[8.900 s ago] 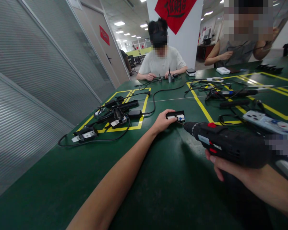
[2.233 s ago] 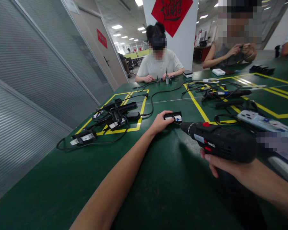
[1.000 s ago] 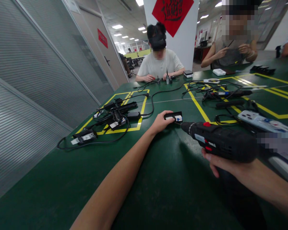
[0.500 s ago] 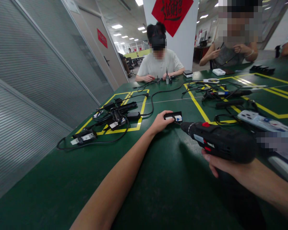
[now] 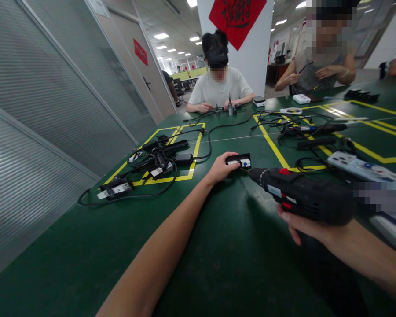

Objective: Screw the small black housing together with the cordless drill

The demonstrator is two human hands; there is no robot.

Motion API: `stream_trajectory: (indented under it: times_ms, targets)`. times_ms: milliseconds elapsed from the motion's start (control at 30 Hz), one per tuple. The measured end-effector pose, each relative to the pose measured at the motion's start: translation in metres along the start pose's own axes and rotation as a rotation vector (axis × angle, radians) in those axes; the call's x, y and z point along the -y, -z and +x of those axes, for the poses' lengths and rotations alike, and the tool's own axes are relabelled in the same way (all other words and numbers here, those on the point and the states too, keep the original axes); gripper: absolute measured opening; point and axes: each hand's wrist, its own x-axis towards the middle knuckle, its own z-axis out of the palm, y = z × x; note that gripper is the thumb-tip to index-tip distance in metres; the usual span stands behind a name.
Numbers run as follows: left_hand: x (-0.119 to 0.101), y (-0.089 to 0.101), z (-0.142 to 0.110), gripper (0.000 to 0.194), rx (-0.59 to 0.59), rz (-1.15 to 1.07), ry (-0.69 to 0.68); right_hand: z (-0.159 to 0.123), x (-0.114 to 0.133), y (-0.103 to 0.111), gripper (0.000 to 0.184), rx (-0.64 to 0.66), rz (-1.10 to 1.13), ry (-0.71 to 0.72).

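Observation:
My left hand (image 5: pixel 221 167) reaches across the green table (image 5: pixel 218 246) and grips a small black box (image 5: pixel 240 160) with a white and blue label, pressing it to the tabletop. My right hand (image 5: pixel 303 224) is wrapped round the grip of a black electric screwdriver (image 5: pixel 303 196) with red buttons. The tool lies level above the table, its nose pointing left and touching the box's near right corner.
A heap of black adapters and cables (image 5: pixel 153 160) lies in a yellow-taped square at left. More cables and tools (image 5: pixel 312 130) lie at right, with a phone (image 5: pixel 359 166) beside the screwdriver. Two people sit at the far edge; a glass partition runs along the left.
Hardly anything has moved: both hands keep their hold and the screwdriver's nose stays at the box. The person at the far right has shifted their hands.

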Motion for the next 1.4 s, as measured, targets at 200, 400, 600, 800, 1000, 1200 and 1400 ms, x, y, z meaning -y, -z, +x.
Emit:
stream_trajectory:
  times_ms: [200,400,600,800,1000,1200,1400]
  targets:
    - [0.0022,0.0005,0.0006,0.048,0.005,0.007,0.011,-0.0018,0.0047,0.0039,0.04,0.005,-0.075,0.015]
    - [0.0001,-0.0003,0.0,0.048,0.005,0.006,0.015,0.0003,0.0046,0.0011,0.04,-0.026,-0.108,0.028]
    - [0.0017,-0.0005,0.0003,0.047,0.001,0.013,0.007,0.0004,-0.0005,0.0003,0.038,-0.011,-0.055,-0.017]
    - [0.0007,-0.0003,-0.0002,0.048,0.007,-0.003,0.006,-0.0002,0.0019,0.0017,0.038,-0.039,-0.083,0.019]
    - [0.0002,-0.0007,-0.0006,0.049,0.006,0.008,0.012,-0.002,0.0051,0.0027,0.045,-0.038,-0.127,0.015]
    - [0.0015,0.0,-0.0006,0.05,0.016,-0.025,0.007,-0.0013,0.0032,0.0029,0.044,-0.03,-0.119,0.026]
    - [0.001,0.0004,0.0002,0.049,0.018,-0.01,0.008,-0.0009,0.0023,0.0027,0.045,-0.033,-0.131,0.022]
